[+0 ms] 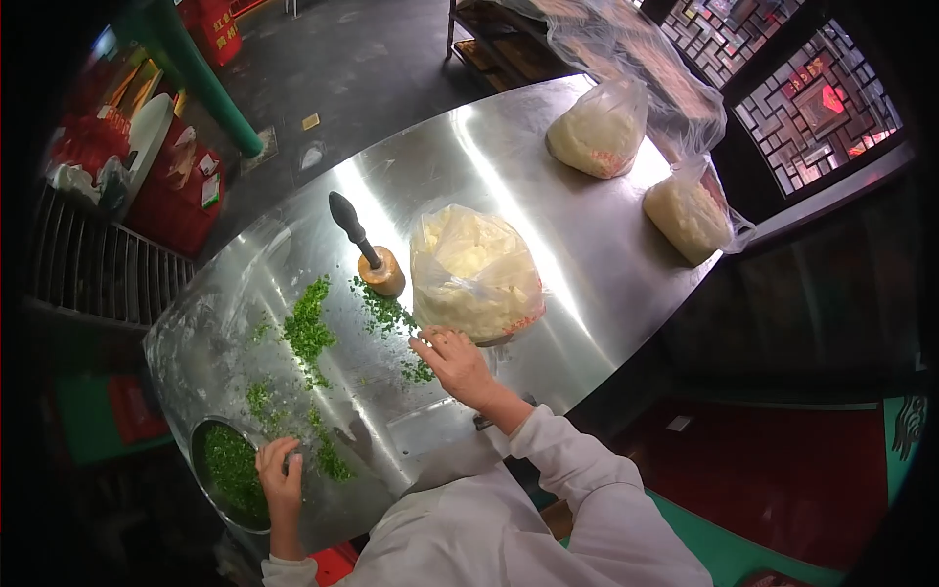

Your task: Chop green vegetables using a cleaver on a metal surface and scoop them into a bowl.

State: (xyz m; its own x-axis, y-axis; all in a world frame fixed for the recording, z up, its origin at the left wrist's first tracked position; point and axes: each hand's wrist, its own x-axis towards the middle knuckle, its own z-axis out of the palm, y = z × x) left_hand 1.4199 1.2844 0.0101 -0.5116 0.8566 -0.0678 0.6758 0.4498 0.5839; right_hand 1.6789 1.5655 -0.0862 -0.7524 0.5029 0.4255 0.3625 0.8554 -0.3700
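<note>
My left hand (281, 473) is beside the right rim of a round metal bowl (257, 524) that holds chopped greens (233, 466). Its fingers are curled, and whether they pinch anything cannot be seen. My right hand (461, 367) is at the lower left corner of a clear plastic bag (477, 279) of pale, crumbly food, its fingers close to scattered green bits (417, 370). A larger strip of chopped greens (309, 330) lies on the steel table (469, 161) between my hands and farther off. Behind it stands a short wooden cylinder (384, 274) with a dark handle (347, 219).
Two more filled plastic bags (600, 136) (689, 216) stand at the table's far right. Beyond the far edge is a rack (506, 51) under plastic sheeting. A green post (220, 103) and a red-covered table (180, 191) are at the left.
</note>
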